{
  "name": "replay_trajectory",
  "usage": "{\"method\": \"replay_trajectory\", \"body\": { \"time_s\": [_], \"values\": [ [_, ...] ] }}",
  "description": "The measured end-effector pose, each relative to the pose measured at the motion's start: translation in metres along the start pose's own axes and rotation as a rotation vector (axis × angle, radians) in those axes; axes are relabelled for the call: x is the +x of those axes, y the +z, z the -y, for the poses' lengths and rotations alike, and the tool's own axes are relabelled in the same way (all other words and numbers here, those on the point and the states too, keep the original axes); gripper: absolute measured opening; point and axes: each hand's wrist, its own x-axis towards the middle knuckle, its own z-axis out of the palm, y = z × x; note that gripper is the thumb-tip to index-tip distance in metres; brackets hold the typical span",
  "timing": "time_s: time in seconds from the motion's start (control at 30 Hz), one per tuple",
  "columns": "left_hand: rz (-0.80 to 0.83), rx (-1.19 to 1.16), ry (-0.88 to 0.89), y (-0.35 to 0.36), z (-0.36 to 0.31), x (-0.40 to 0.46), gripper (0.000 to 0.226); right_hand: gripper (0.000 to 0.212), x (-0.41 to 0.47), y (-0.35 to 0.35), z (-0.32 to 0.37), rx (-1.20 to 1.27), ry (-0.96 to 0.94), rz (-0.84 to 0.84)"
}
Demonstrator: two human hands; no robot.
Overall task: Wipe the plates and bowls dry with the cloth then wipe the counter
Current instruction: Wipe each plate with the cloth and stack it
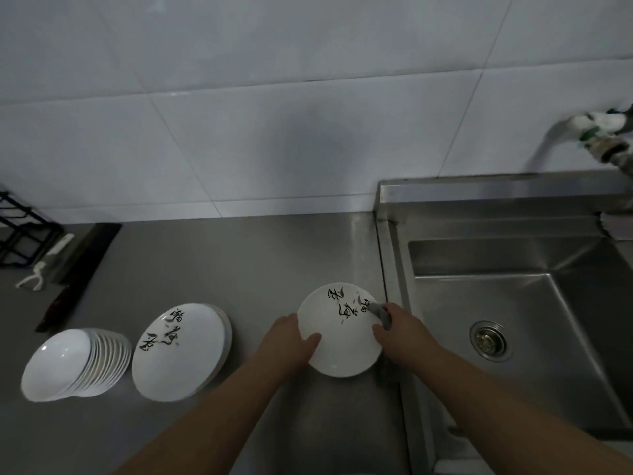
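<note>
1. Left hand [294,337]: grip curled round the left rim of the white plate [339,332], thumb lying on its upper face.
2. Right hand [399,329]: grip pinches a grey cloth [381,311] against the plate's right rim.
3. The plate is held over the steel bench [239,262], just beside the sink [513,303].
4. A plate stack [180,353] and a bowl stack [75,363] rest on the bench, left of the hands.

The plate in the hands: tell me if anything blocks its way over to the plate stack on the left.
Nothing visible does. The plate, held by the left hand and right hand, has only bare counter between it and the plate stack.
</note>
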Motion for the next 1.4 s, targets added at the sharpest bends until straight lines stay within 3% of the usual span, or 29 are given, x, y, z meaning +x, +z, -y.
{"method": "replay_trajectory", "body": {
  "time_s": [0.23,0.6,0.8,0.97,1.17,1.4],
  "values": [
    [-0.024,-0.017,-0.018,0.007,0.0,0.0,0.056,0.039,0.007,0.005,-0.004,-0.133,-0.042,-0.008],
    [0.025,-0.03,0.062,0.0,0.006,-0.004,0.081,0.035,-0.001,0.011,-0.011,-0.177,-0.09,-0.126],
    [-0.005,0.009,0.105,-0.016,0.028,-0.024,0.093,0.046,-0.016,0.03,0.021,-0.3,-0.134,-0.137],
    [-0.159,0.041,0.101,-0.052,0.082,-0.052,0.072,0.056,-0.022,0.064,0.074,-0.327,-0.179,-0.065],
    [-0.3,0.048,-0.037,-0.09,0.17,-0.089,0.058,0.044,-0.025,0.123,0.135,-0.359,-0.193,0.032],
    [-0.26,-0.005,-0.209,-0.103,0.237,-0.114,0.055,0.051,-0.024,0.188,0.175,-0.535,-0.203,0.111]
  ]
}}
